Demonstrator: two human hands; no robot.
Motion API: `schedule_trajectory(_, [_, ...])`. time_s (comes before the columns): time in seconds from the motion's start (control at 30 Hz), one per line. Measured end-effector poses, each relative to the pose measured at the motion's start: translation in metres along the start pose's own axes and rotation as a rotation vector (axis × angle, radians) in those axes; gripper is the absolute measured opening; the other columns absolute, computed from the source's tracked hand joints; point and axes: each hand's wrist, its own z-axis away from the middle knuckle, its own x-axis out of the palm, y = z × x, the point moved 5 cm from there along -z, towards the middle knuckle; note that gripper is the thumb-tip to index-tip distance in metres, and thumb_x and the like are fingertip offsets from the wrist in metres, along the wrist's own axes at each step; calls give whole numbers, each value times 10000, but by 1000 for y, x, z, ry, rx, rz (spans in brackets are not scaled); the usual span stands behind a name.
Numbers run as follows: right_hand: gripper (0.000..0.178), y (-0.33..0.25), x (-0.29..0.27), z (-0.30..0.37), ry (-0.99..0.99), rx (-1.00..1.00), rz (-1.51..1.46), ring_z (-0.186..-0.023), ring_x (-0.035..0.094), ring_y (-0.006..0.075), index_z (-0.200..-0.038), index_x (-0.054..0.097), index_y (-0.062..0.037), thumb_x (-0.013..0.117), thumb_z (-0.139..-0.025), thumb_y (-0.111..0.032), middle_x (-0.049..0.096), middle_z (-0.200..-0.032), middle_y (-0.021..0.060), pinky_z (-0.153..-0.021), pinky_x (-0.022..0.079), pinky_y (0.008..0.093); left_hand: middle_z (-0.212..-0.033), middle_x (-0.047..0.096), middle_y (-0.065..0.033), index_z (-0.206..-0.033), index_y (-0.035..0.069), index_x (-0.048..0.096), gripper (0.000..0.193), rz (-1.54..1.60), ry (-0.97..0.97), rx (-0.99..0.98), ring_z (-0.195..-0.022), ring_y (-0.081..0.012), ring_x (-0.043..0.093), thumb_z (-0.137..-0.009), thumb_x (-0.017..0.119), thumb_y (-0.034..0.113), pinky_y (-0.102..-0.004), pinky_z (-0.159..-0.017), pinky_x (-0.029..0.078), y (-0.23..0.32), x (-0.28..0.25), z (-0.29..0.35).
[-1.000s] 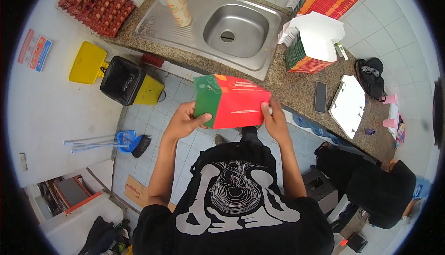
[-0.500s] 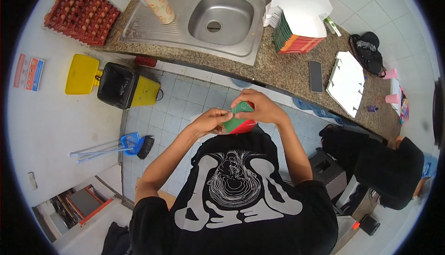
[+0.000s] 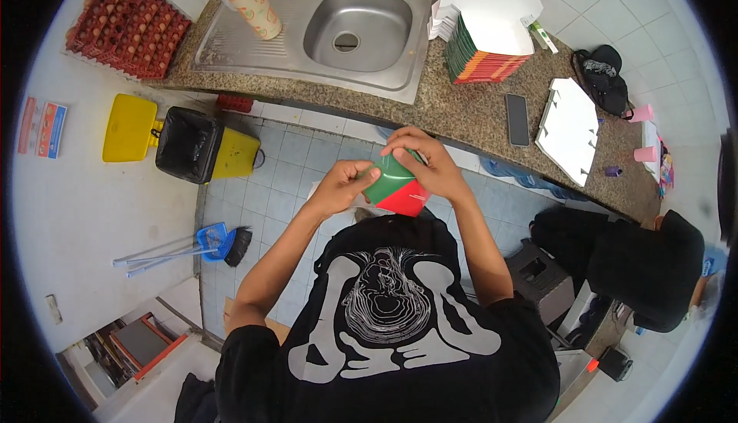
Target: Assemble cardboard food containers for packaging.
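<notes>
In front of my chest I hold a green-and-red cardboard box between both hands, above the tiled floor. My left hand grips its left edge, thumb on the green face and the other fingers partly hidden. My right hand is closed on its upper right edge, fingers curled over the top and thumb against the green part. The red face points down toward my shirt. On the counter sits a stack of nested cardboard boxes, green and red outside and white inside.
Beyond my hands runs a granite counter with a steel sink, a patterned paper roll, a phone and flat white card. Egg trays fill the far left. A yellow bin stands left; a person in black is at right.
The box has turned in my hands, so more of its green and red faces shows. My left hand has spread wider along the edge, and my right hand has moved slightly up.
</notes>
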Motion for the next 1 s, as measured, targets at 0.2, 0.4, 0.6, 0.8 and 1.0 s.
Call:
schedule_trajectory(0.2, [157,-24,13,24,524,-368,375,-988,581,284,-1024,690,-55,616,-895,-100,585,-1029,136,-867,455,386,-963,689,-23,-1113,7,653,234,293,165,-35,-850,-79,628,-964,642,188,-240,-763,510,3,12,-4])
schedule_trajectory(0.4, [298,-29,32,39,347,-581,538,-933,594,286,-974,686,-115,813,-705,-132,596,-1018,88,-815,480,405,-980,693,-61,-1072,25,646,155,619,437,242,-835,-111,659,-948,652,118,-265,-727,541,47,12,-6])
schedule_trajectory(0.6, [436,-49,28,-3,454,-588,629,-985,616,321,-1098,658,-57,818,-699,-125,620,-1102,113,-834,519,401,-944,673,-30,-1060,18,641,144,603,583,494,-788,-80,614,-982,609,134,-250,-702,491,46,12,-15])
schedule_trajectory(0.8, [397,-69,22,-5,304,-494,468,-1051,606,333,-1120,647,-3,760,-744,-59,639,-1121,135,-890,507,422,-921,639,-27,-976,14,614,277,340,484,581,-798,-77,582,-1029,534,274,-246,-728,462,64,-12,-12])
schedule_trajectory(1.0, [368,-55,34,-9,442,-519,487,-1107,630,290,-1118,710,-36,701,-754,21,699,-1126,102,-984,500,427,-897,615,-7,-955,18,605,323,435,668,583,-810,-53,542,-1043,499,310,-225,-699,434,46,10,-9])
